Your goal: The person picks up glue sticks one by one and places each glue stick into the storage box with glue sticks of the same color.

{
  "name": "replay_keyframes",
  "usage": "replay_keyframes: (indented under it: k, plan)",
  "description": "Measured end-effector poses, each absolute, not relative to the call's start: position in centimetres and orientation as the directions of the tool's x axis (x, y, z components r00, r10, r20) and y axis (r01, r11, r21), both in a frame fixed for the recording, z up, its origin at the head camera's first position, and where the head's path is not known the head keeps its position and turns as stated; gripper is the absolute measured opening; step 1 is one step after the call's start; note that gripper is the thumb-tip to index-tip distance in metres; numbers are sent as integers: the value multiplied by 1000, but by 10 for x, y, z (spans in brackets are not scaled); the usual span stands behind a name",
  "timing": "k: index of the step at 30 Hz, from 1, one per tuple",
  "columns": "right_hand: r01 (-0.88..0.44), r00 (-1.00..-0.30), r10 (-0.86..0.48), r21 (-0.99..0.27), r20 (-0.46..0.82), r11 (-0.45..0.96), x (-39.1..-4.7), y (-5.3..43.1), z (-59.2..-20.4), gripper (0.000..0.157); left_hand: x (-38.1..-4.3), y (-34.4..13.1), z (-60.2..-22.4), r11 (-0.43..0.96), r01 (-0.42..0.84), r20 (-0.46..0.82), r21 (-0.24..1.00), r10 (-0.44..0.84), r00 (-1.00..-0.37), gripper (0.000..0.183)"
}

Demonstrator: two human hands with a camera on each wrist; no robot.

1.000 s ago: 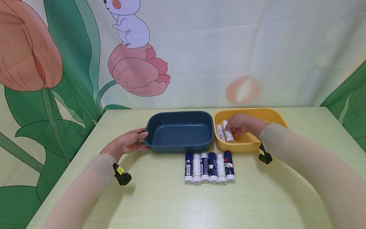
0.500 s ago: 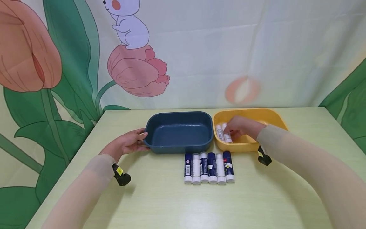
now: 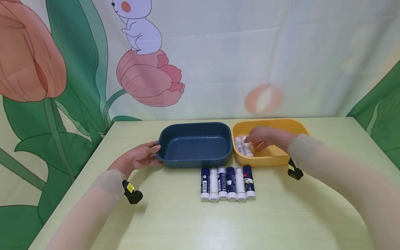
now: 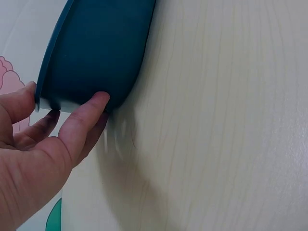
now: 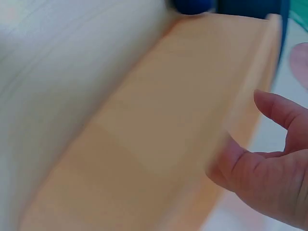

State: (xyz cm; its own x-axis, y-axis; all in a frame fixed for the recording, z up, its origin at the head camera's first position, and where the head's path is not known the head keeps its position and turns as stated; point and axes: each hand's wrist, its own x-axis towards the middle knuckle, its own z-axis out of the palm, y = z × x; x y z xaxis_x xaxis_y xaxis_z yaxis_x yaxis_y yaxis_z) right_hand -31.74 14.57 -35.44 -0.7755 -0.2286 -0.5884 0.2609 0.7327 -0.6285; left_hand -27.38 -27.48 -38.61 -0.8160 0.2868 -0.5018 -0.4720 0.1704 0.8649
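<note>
My left hand (image 3: pixel 143 157) holds the left end of a dark blue plastic bin (image 3: pixel 187 163). In the left wrist view its thumb is at the rim, and its fingers (image 4: pixel 79 122) lie against the outer wall. My right hand (image 3: pixel 265 137) is over the yellow bin (image 3: pixel 264 161), fingers loosely spread and holding nothing. Beside its fingertips, two white glue sticks, a left one (image 3: pixel 239 146) and a right one (image 3: pixel 247 148), lie side by side at the left end of that bin. In the right wrist view, the bin's near wall hides them.
Several glue sticks lie in a row in front of the bins, among them a navy one (image 3: pixel 249 182) and a white one (image 3: pixel 214 184). The two bins stand side by side on a pale wooden table (image 3: pixel 187 222). A printed curtain (image 3: pixel 215 59) hangs behind.
My right hand has lowered a white glue stick next to the other in the yellow bin, let it go and drawn slightly right. The left hand has stayed at the blue bin.
</note>
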Motion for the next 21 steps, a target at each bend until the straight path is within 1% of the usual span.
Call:
replay_keyframes:
  k: [3, 8, 13, 21]
  plan:
    - [202, -789, -280, -661, -547, 722, -310, 153, -338, 66, -274, -277, -388, 172, -466, -497, 868, 302, -813, 67]
    - [126, -812, -325, -689, -485, 713, -294, 164, -305, 66, -277, -282, -389, 152, -471, -494, 869, 326, -806, 76]
    - [60, -838, -347, -704, -420, 707, -281, 171, -279, 63, -275, -277, -386, 183, -471, -505, 863, 292, -812, 65]
    - [-26, -898, -339, -734, -281, 679, -260, 180, -252, 55, -274, -273, -384, 171, -483, -513, 859, 278, -812, 62]
